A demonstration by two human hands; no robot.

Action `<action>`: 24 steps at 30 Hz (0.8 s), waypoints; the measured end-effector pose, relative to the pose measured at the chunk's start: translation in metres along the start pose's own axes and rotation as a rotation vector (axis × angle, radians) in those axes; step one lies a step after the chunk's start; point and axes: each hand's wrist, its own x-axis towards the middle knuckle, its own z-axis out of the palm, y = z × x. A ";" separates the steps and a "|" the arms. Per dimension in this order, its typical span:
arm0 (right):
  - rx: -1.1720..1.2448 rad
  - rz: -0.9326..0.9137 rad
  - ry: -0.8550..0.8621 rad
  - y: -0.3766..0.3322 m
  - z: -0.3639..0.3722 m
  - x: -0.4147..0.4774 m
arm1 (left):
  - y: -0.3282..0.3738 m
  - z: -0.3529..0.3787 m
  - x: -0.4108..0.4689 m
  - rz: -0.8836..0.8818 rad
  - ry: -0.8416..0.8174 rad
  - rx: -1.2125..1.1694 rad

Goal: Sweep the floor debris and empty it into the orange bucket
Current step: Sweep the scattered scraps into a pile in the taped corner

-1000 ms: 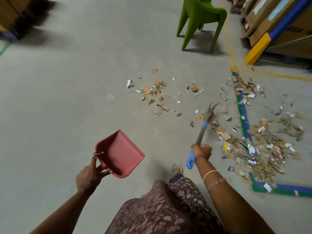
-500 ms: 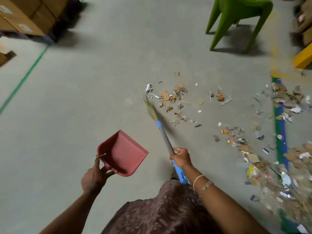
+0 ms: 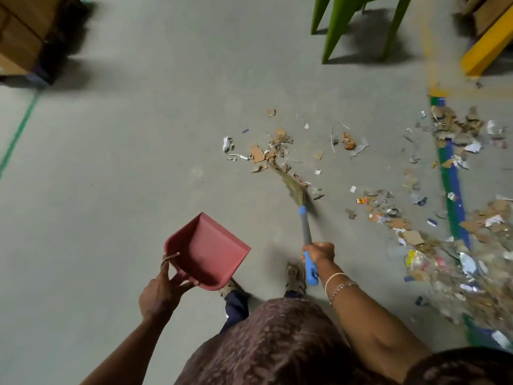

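Observation:
My left hand (image 3: 161, 293) grips the rear of a red dustpan (image 3: 206, 250), held above the floor with its mouth pointing away and nothing in it. My right hand (image 3: 319, 251) is closed on the blue-and-grey handle of a small broom (image 3: 305, 226). The straw bristles (image 3: 291, 183) lie among a small patch of cardboard and paper scraps (image 3: 273, 151) on the grey floor. A much bigger heap of debris (image 3: 455, 254) spreads along the right side. No orange bucket is in view.
A green plastic chair (image 3: 358, 23) stands at the top. Cardboard boxes (image 3: 19, 37) sit at the top left, a yellow rack post (image 3: 485, 45) at the top right. Green and blue floor tape (image 3: 452, 190) runs under the heap. My feet (image 3: 295, 276) are by the broom.
The broom swung from the right-hand heap to the left, then back into the small scrap patch. The view shifted, and the dustpan stayed held in my left hand.

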 end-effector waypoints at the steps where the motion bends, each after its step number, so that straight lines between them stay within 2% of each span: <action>1: 0.026 0.011 0.032 0.003 -0.005 0.002 | 0.000 -0.001 0.006 0.024 -0.006 0.003; 6: 0.195 0.062 0.204 0.010 -0.024 -0.012 | -0.007 -0.016 0.048 0.187 -0.003 0.012; 11: 0.223 0.122 0.391 0.035 -0.017 0.002 | -0.026 -0.037 0.101 0.285 0.020 -0.002; 15: 0.213 0.116 0.524 0.018 0.010 -0.065 | -0.047 -0.052 0.136 0.323 0.029 0.001; 19: 0.274 0.026 0.536 0.011 0.045 -0.092 | -0.072 -0.066 0.159 0.328 0.043 -0.024; 24: 0.259 -0.160 0.439 -0.017 0.091 -0.117 | -0.110 -0.079 0.182 0.296 0.074 -0.063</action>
